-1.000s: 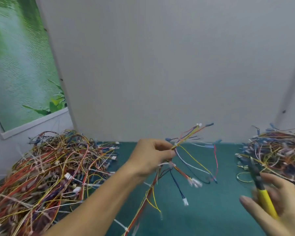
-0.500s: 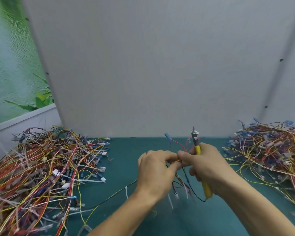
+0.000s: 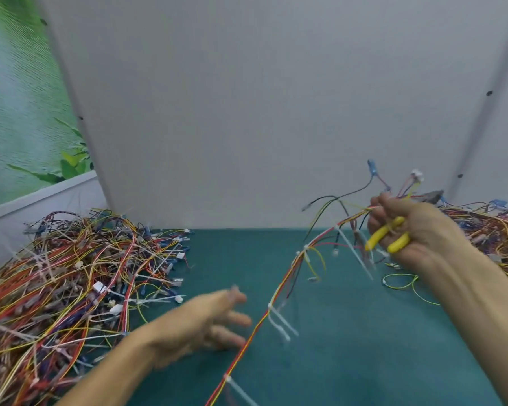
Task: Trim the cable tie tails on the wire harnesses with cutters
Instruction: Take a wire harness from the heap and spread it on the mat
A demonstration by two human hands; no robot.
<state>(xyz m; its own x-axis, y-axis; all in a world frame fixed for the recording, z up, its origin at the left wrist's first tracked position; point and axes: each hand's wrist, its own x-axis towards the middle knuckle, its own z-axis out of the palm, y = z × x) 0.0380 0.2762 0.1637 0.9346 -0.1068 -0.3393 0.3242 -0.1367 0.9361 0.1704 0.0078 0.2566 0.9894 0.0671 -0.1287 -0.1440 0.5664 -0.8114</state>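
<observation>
We see one wire harness point(image 3: 279, 288) stretched across the green mat point(image 3: 364, 356), running from the 6 o'clock edge of the view up to about 2 o'clock. There the right hand point(image 3: 414, 230) lifts its upper end clear of the mat. Thumb and forefinger pinch the bundle near its top, and loose branch wires with small connectors fan out above the knuckles toward 1 o'clock.

The other fingers of that hand are curled round the yellow handles of the cutters point(image 3: 384, 234), which lie across the palm. The tool's grey head pokes out past the hand toward 2 o'clock. It is blurred, so we cannot tell whether its blades are apart or together.

White cable tie tails point(image 3: 354, 253) stick out untrimmed at several spots along the harness.

The left hand point(image 3: 200, 323) hangs low over the mat at about 7 o'clock. Its fingers are spread and relaxed and grip nothing. The fingertips are just beside the harness, but the hand is blurred and we cannot tell whether they touch it.

A large heap of harnesses point(image 3: 71, 288) fills the 9 o'clock side, and a second pile point(image 3: 499, 230) sits at 3 o'clock behind the right hand. A plain grey panel point(image 3: 247, 112) rises behind the mat, with a green plant poster point(image 3: 15, 112) at 10 o'clock.
</observation>
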